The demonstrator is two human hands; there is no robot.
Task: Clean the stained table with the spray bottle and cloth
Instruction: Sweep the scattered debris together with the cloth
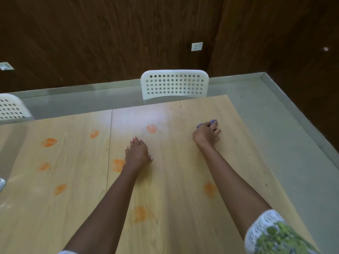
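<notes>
A bluish-purple cloth (211, 123) lies bunched on the far right of the wooden bench (174, 180), mostly hidden, so its long axis cannot be told. The right hand (206, 133) curls over it, gripping. The left hand (137, 153) rests flat, fingers straight, between orange stains (152, 128). A white perforated chair (174, 85) stands beyond.

Non-task items before you:

- White perforated chair (175, 84), pushed in at the far edge; you see only its backrest.
- Second white perforated chair (11, 109), far left, partly cut off and blurred.
- Dark wood-panelled wall (110, 43) behind both chairs.
- White wall socket (197, 46) on that wall, above the first chair.
- Another wall fitting (6, 66) at your left; too blurred to identify.
- Grey floor (286, 136), to your right.
</notes>
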